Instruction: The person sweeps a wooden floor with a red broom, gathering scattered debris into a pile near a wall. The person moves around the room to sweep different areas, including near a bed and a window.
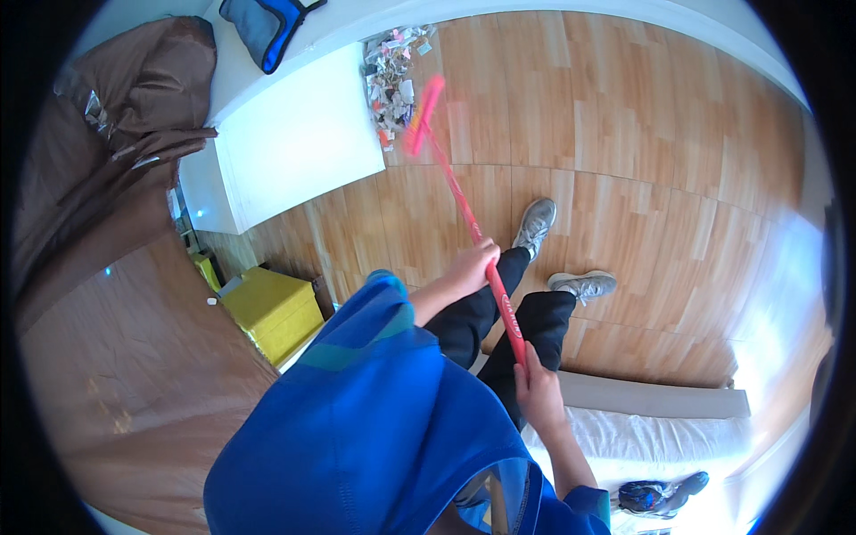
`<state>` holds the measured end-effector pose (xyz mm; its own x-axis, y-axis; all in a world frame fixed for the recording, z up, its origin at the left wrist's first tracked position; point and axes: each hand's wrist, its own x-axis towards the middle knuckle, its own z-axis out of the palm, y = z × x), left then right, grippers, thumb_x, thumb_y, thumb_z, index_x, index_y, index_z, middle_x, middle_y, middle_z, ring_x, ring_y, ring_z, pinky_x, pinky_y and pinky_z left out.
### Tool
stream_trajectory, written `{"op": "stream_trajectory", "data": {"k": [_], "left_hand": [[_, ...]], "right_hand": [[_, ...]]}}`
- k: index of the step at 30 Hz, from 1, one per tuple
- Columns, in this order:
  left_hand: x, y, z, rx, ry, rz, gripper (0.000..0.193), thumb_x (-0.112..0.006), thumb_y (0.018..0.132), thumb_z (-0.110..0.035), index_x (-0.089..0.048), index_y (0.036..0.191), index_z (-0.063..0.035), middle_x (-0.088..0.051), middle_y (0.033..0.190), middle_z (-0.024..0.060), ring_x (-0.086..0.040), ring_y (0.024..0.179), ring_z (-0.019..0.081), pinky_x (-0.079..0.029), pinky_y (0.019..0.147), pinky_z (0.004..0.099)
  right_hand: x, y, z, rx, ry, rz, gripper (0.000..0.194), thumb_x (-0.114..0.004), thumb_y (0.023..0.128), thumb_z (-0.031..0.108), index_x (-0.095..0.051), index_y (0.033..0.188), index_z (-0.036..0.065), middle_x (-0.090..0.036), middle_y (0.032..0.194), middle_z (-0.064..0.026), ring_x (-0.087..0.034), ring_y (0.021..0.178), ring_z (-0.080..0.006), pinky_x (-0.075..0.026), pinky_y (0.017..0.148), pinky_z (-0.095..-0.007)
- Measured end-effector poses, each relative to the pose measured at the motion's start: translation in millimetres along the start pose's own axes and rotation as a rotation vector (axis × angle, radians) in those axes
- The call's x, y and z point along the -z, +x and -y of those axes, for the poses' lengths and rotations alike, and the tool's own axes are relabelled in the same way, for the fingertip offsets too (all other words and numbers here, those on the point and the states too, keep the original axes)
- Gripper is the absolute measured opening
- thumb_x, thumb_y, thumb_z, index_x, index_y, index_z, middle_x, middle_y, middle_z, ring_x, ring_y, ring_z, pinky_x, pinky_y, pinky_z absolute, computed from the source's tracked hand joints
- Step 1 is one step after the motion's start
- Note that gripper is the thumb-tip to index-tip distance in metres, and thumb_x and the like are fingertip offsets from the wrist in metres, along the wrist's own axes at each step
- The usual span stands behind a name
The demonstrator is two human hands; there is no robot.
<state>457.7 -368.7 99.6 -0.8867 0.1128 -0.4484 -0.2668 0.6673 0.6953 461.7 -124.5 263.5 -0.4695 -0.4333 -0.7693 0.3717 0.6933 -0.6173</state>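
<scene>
My left hand [473, 266] is closed around the middle of the pink handle of a broom [501, 294]. Lower down, at the handle's near end, my right hand [540, 391] grips it too. The pink broom head [423, 117] is slightly blurred and tilted, at the right edge of a strip of mixed litter [394, 80], with scraps of paper and plastic. Whether its bristles touch the floor I cannot tell. The litter lies along the side of a white box-like unit [301, 127], on the wood-look floor [615, 100].
At the left, brown sheeting [147, 321] spreads near a yellow box [277, 307]. A blue and grey cloth item [264, 30] lies on a white ledge at the top. Behind my feet stands a bed or bench with a white cover [655, 435], holding a dark bundle [645, 496].
</scene>
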Motion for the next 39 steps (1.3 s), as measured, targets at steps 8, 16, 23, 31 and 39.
{"op": "stream_trajectory", "data": {"k": [8, 16, 23, 31, 39], "left_hand": [[-51.9, -27.3, -100.4, -0.027, -0.197, 0.012, 0.021, -0.064, 0.069, -0.002, -0.046, 0.076, -0.0084, -0.049, 0.082, 0.0108, -0.055, 0.067, 0.0351, -0.043, 0.057, 0.0435], [-108.3, -75.3, -89.9, 0.017, -0.246, 0.219, 0.017, -0.065, 0.069, -0.010, -0.049, 0.075, -0.0094, -0.052, 0.083, 0.0104, -0.058, 0.070, 0.0343, -0.046, 0.057, 0.0472], [15.2, -39.2, 49.9, -0.044, 0.092, -0.091, 0.019, -0.060, 0.070, -0.002, -0.043, 0.075, -0.0082, -0.046, 0.080, 0.0110, -0.052, 0.070, 0.0334, -0.041, 0.057, 0.0414], [-27.1, -159.1, -4.4, -0.122, 0.000, 0.134, 0.023, -0.065, 0.070, -0.005, -0.046, 0.082, -0.0086, -0.048, 0.089, 0.0121, -0.058, 0.069, 0.0365, -0.046, 0.056, 0.0476], [-92.7, -255.1, 62.1, -0.038, -0.179, 0.387, 0.013, -0.060, 0.076, -0.008, -0.047, 0.075, -0.0081, -0.050, 0.085, 0.0115, -0.057, 0.072, 0.0358, -0.044, 0.059, 0.0466]], "right_hand": [[46.1, -91.5, -21.9, -0.179, -0.044, -0.003, 0.049, -0.058, 0.082, 0.007, -0.045, 0.128, 0.004, -0.061, 0.074, -0.0248, -0.063, 0.069, -0.0405, -0.049, 0.061, -0.0464], [29.3, -117.4, -14.3, -0.237, -0.160, 0.051, 0.045, -0.056, 0.081, 0.005, -0.047, 0.125, -0.003, -0.060, 0.073, -0.0261, -0.062, 0.066, -0.0404, -0.048, 0.060, -0.0449], [-81.0, 11.5, 7.7, 0.053, -0.037, -0.058, 0.044, -0.055, 0.086, 0.012, -0.044, 0.126, -0.002, -0.060, 0.075, -0.0290, -0.060, 0.072, -0.0451, -0.047, 0.062, -0.0514], [-134.1, -126.3, -23.1, -0.056, 0.195, -0.058, 0.045, -0.053, 0.084, 0.005, -0.045, 0.128, -0.001, -0.059, 0.067, -0.0196, -0.061, 0.055, -0.0318, -0.046, 0.048, -0.0392], [-224.1, -160.9, -35.0, -0.507, 0.532, 0.047, 0.048, -0.055, 0.084, 0.005, -0.046, 0.131, 0.000, -0.059, 0.078, -0.0083, -0.053, 0.054, -0.0104, -0.043, 0.048, -0.0248]]}}
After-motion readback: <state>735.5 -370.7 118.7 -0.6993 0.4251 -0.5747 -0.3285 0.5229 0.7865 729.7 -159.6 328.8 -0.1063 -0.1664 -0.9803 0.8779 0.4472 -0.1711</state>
